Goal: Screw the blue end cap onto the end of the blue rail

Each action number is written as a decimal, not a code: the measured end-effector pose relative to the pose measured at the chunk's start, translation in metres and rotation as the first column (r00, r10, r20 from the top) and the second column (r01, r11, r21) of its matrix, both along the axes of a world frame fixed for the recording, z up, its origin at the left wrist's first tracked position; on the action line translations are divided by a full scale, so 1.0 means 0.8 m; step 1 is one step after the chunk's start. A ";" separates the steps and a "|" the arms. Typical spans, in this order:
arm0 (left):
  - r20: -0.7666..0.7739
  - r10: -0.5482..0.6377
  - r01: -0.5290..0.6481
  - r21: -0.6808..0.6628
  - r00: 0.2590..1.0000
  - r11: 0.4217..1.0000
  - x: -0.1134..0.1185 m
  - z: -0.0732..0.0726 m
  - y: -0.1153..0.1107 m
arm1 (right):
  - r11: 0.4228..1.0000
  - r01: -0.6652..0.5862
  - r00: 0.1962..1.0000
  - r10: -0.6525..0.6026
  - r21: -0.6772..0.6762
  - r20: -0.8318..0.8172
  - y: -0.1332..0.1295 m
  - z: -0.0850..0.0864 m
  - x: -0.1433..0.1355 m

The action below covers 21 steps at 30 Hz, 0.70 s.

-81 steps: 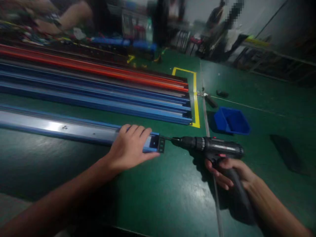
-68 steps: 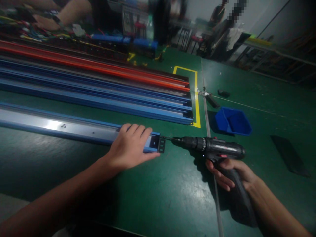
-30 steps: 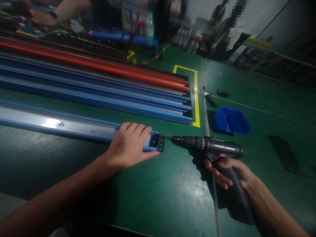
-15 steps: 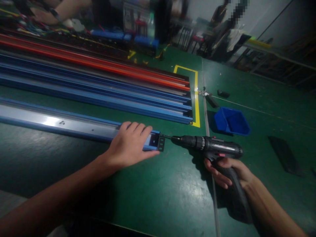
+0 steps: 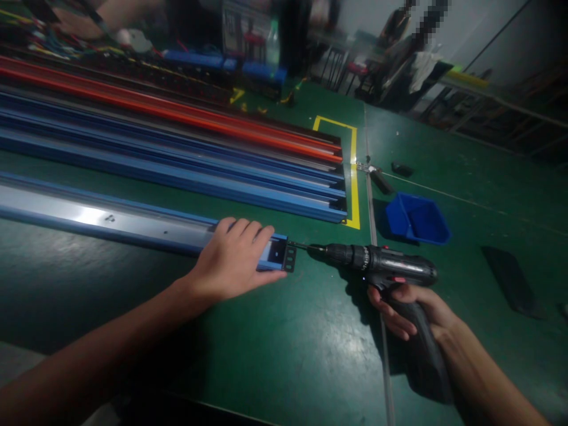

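My left hand is wrapped over the right end of a long blue metal profile with a silvery inner face. A black slotted end plate caps the profile just past my thumb. In my right hand is a black cordless drill, gripped by its handle and pointing left. Its long thin bit reaches the upper part of the end plate; whether a screw sits at the tip is too small to tell.
Several blue profiles and a red-orange one lie side by side behind. A blue bin, a pliers-like tool and a dark flat object are on the green table. Another person's arm is at upper left.
Both hands, the profile and the drill keep nearly the same places. A small light now shows on the drill above the trigger. The other person's arm has shifted slightly.
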State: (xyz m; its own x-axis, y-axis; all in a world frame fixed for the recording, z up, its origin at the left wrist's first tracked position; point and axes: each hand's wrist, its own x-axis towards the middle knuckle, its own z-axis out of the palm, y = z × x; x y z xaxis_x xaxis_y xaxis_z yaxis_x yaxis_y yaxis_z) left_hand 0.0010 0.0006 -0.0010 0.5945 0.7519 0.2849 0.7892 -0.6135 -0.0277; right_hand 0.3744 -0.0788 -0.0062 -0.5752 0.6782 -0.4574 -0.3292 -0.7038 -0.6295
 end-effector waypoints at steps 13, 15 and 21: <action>-0.026 0.003 -0.003 -0.016 1.000 1.000 0.001 0.000 -0.002 | 1.000 -0.001 0.998 0.000 -0.015 -0.058 0.000 -0.005 0.003; -0.020 0.002 -0.002 -0.017 1.000 1.000 0.001 0.000 -0.001 | 0.999 0.006 1.000 -0.006 -0.038 -0.001 0.000 0.000 0.001; -0.030 0.008 -0.009 -0.031 1.000 0.999 0.000 0.001 -0.002 | 0.998 0.020 0.995 -0.014 -0.051 0.104 0.001 0.010 -0.006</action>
State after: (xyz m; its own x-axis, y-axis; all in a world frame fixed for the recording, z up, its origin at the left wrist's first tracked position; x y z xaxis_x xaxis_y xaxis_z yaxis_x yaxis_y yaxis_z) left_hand 0.0008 -0.0009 -0.0005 0.5957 0.7654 0.2435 0.7937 -0.6075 -0.0318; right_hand 0.3700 -0.0782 0.0015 -0.5118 0.6610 -0.5488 -0.2766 -0.7315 -0.6232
